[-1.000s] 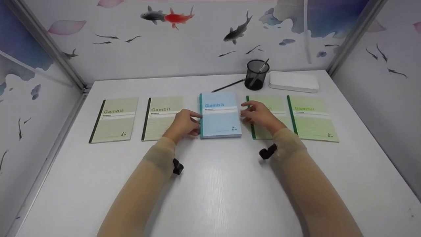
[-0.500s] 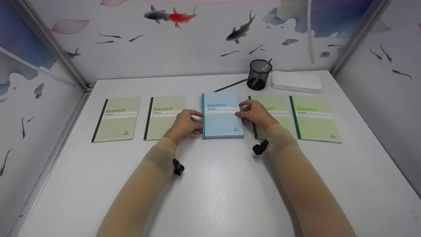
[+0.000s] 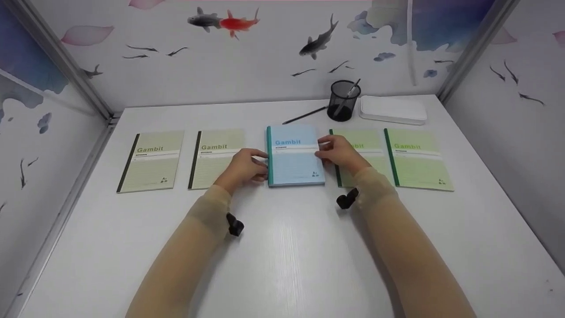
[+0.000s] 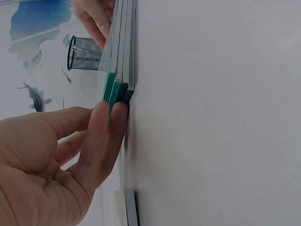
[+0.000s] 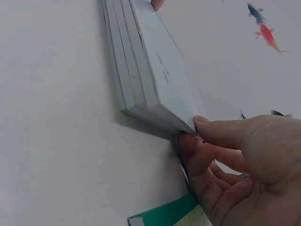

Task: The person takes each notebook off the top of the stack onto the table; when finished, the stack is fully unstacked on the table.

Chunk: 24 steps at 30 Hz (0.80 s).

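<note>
Head view: koi-printed panels point(image 3: 154, 84) stand behind and beside a white table point(image 3: 282, 247). At table centre, toward the rear half, lies the stack of notebooks point(image 3: 293, 165), blue "Gambit" cover uppermost; left wrist view shows its spines, green-toned over dark. Single notebooks flank it: two olive ones with black spines point(image 3: 154, 161) on the person's left, two light-green ones with green spines point(image 3: 421, 161) on the right. A white case point(image 3: 393, 110) lies at the rear, right of centre.

Left hand point(image 3: 242, 167): fingers apart, tips touching the spine side; not clamped. Right hand point(image 3: 342, 152): thumb over the top edge, fingers curled against the opposite side, pinching the stack there; in head view it overlaps the nearer light-green notebook.

Black mesh cup point(image 3: 343, 100) beside the case, one pen point(image 3: 353, 88) leaning inside. Black pencil-like stick point(image 3: 304, 115) lies near its base.
</note>
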{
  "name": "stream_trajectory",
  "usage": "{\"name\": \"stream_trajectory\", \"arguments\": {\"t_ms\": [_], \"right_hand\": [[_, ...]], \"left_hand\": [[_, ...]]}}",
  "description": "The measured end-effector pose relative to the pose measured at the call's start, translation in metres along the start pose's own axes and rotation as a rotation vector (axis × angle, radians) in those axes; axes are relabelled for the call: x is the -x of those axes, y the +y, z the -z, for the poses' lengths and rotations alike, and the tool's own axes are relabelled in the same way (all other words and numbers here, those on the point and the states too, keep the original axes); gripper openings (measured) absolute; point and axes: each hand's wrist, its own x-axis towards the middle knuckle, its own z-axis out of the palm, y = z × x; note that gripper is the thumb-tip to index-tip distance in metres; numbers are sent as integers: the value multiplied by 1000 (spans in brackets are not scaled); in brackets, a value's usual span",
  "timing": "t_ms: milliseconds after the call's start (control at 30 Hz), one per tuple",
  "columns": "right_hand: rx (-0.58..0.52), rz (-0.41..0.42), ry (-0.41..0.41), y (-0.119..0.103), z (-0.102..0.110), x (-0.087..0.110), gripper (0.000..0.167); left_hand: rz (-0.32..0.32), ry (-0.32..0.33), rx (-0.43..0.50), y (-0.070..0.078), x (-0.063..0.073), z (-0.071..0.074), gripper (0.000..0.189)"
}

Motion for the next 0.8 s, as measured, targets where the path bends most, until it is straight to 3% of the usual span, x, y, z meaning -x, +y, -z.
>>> {"name": "stream_trajectory", "arguments": {"t_ms": [267,500,800], "right_hand": [[-84,-15,-10,6,5,-1,54],[-183,-76,-17,7,9,1,55],[-250,-41,16,10,9,11,52]], "left_hand": [[-9,10,2,2,0,-2,50],[-10,-4,3,4,-1,-2,51],[2,-3,21,3,-2,1,51]]}}
